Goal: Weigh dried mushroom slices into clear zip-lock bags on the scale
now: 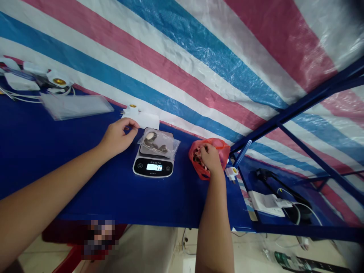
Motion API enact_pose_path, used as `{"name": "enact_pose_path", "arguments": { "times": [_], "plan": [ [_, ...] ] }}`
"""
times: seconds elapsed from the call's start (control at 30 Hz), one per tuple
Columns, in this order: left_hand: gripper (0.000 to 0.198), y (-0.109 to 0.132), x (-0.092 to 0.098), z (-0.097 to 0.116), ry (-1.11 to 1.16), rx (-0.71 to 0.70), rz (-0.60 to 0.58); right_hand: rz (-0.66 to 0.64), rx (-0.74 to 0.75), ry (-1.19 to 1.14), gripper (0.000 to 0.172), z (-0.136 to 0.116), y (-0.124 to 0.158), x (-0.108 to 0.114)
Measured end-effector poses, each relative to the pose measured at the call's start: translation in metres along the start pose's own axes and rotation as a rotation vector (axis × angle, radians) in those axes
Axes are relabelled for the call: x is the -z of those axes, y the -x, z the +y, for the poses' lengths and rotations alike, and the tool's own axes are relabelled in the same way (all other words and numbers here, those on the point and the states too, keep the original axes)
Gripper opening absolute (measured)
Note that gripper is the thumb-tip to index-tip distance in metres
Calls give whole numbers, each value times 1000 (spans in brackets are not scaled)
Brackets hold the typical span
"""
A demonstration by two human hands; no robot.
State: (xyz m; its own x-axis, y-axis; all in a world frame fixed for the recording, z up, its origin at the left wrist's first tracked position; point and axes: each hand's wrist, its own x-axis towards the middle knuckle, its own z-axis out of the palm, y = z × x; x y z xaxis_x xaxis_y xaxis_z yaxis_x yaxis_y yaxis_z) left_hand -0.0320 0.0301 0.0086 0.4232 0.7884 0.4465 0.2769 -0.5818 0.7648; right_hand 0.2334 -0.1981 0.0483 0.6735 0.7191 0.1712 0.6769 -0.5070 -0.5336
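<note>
A small digital scale [153,167] with a lit display, seeming to read 71 or 7.1, stands on the blue table. On its pan lies a clear plastic bag [170,146] holding dark dried strips [155,144] and one pale oval slice [149,135]. My left hand [119,135] is beside the bag's upper left edge, thumb and forefinger pinched together; whether they grip anything is too small to tell. My right hand [209,156] reaches into an open red plastic bag [223,148] of dark and pale dried pieces [196,156]. Its closed fingertips are partly hidden among them.
Flat clear bags [76,106] lie at the left, near white plug-like items [58,79] and cables. Behind the scale sit a white plug adapter [131,110] and a white paper [149,120]. Another adapter [231,173] is right of the red bag. A blue metal frame [321,159] rises at right.
</note>
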Motion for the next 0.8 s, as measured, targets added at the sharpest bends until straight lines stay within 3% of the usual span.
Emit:
{"name": "enact_pose_path", "arguments": {
  "times": [0.17, 0.4, 0.57, 0.67, 0.8],
  "plan": [
    [9, -1, -1, -2, 17, -5, 3, -55, 14, 81, 31, 7, 2, 6],
    [9, 1, -2, -4, 23, -35, 21, -203, 82, 333, 13, 7, 3, -9],
    [9, 0, -2, -4, 29, -26, 27, -136, 26, 474, 22, 2, 1, -13],
    [9, 0, -2, -6, 42, -32, 40, -118, -18, 298, 22, 3, 2, -7],
    [9, 0, -2, -8, 72, -52, 46, -220, -173, -229, 19, 11, 9, 16]
  ]
}}
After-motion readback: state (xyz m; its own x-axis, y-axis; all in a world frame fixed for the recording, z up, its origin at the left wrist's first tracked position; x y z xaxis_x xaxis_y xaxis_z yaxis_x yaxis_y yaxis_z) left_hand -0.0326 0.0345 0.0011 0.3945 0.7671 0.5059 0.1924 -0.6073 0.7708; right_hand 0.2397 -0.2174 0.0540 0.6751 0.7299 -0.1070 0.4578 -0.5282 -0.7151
